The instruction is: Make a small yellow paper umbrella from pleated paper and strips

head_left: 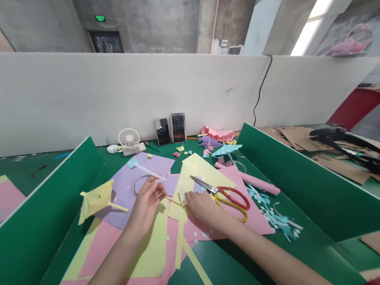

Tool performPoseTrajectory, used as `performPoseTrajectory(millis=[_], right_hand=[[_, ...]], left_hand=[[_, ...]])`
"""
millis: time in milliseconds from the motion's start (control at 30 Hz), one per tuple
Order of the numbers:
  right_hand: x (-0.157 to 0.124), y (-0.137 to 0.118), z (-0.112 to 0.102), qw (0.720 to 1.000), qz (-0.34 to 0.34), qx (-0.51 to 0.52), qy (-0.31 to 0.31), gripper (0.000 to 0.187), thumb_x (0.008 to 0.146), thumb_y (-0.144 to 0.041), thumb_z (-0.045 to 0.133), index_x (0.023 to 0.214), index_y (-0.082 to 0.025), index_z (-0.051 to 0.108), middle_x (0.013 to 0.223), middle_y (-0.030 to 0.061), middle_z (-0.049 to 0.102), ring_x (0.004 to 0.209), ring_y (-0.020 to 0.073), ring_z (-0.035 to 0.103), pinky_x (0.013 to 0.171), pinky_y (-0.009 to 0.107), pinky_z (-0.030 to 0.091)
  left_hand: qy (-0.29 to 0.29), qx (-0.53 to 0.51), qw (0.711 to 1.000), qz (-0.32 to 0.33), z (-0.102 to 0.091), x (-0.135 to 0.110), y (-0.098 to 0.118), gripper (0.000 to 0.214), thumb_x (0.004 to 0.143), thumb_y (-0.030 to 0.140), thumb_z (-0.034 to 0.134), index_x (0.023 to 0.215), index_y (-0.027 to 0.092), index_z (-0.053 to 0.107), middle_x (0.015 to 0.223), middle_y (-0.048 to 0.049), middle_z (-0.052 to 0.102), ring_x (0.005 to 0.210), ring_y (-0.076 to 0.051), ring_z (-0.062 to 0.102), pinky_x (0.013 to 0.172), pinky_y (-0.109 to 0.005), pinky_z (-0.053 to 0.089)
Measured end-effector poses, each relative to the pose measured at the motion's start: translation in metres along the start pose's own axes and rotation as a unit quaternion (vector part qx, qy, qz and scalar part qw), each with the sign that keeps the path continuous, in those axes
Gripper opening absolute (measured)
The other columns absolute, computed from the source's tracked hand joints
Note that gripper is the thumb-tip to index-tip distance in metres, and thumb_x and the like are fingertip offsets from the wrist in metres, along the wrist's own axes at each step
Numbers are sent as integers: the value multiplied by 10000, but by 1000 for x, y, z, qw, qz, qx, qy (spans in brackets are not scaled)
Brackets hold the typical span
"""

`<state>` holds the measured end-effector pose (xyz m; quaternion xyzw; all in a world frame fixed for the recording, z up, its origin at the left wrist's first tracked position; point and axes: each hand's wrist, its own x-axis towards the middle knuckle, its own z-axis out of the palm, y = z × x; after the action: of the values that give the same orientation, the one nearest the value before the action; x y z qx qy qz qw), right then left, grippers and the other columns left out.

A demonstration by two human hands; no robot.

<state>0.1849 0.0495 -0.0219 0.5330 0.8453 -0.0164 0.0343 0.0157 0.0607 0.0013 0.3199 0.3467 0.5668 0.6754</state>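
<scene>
Paper [177,211] on green desk [226,271] — partition [74,99], concrete wall [160,17]

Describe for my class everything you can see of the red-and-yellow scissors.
The scissors have silvery, metal-looking pointed blades, nearly closed, and two plastic-looking loop handles, one red, one yellow. They lie across a yellow sheet and a pink sheet, beside the right hand, blades pointing away and leftward. Whether the hand touches the yellow loop is unclear.
</scene>
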Motion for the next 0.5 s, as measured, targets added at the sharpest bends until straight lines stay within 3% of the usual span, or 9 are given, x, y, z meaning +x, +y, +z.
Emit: performPoseTrajectory(millis=[167, 267, 367, 500], right_hand=[[-14, 28, -23, 996, 88, 35, 6, 235, 799, -58, 410, 995, -108, 530, 819, 130, 656, 680, 208, 630, 560, 255, 412], [-32, 71, -35, 984, 170, 59, 14, 241, 811, -81, 383, 986, -113, 545, 882, 146, 658, 740, 212, 631, 590, 246, 414], [-54, 120, -37, 957, 276, 85, 12, 303, 866, -157, 270, 932, -114, 563, 786, 139, 668, 630, 197, 632, 505, 237, 407], [-83, 163, -26, 932, 347, 108, -11, 240, 802, -173, 385, 732, -166, 615, 633, 89, 662, 556, 194, 618, 470, 229, 395]], left_hand=[[1, 0, 1000, 1, -1, 0, 1, 80, 755, 265, 602, 796, 214, 557, 684, 24, 564, 660, -101, 533, 655, -223, 428], [2, -1, 1000, 3, 0, 0, 2, 79, 751, 268, 606, 782, 214, 558, 674, 27, 561, 650, -99, 527, 651, -221, 426], [4, -2, 1000, 5, 0, 0, 2, 80, 743, 266, 613, 768, 212, 560, 679, 27, 563, 646, -99, 525, 652, -224, 424], [5, 2, 1000, 2, -1, 1, 0, 92, 731, 265, 624, 765, 203, 566, 688, 18, 564, 651, -107, 529, 641, -226, 422]])
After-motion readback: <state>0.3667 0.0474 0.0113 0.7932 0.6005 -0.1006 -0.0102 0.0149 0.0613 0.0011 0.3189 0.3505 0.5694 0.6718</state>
